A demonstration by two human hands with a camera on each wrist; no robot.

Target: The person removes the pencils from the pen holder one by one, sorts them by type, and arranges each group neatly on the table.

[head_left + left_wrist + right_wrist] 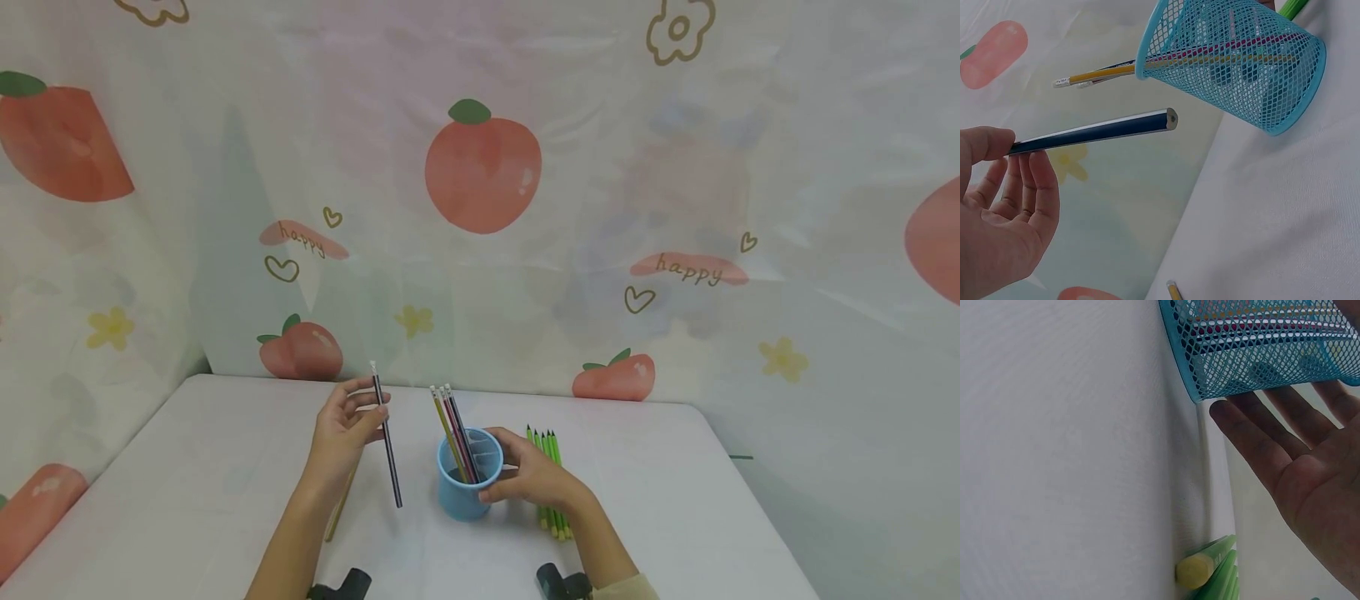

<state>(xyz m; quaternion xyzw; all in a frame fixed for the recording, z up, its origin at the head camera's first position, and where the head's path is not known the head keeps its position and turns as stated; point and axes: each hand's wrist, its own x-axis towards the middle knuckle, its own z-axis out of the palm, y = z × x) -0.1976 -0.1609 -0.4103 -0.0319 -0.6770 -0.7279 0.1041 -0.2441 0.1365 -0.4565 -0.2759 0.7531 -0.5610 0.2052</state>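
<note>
Left hand (347,427) pinching dark pencil (390,462) by upper part, midair, left of blue mesh cup (459,503); right hand (538,477) wrapped round cup. Pencil's probably light, stiff, kinda slick; upper-shaft pinch seems fine. Green pencils (556,522) right, yellowish pencil (341,510) left, on table (210,492).

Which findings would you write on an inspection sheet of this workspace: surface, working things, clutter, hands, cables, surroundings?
Surface: white table.
Working things: dark striped pencil lifted, eraser end up, lower end unsharpened; blue mesh cup containing several pencils, erasers up; yellow pencil lying near the left forearm; green pencils lying to the cup's right.
Clutter: nothing seen.
Hands: left hand pinches the dark striped pencil; right hand holds the blue mesh cup.
Cables: nothing seen.
Surroundings: pale backdrop printed with red fruit, flowers, hearts and "happy".
</note>
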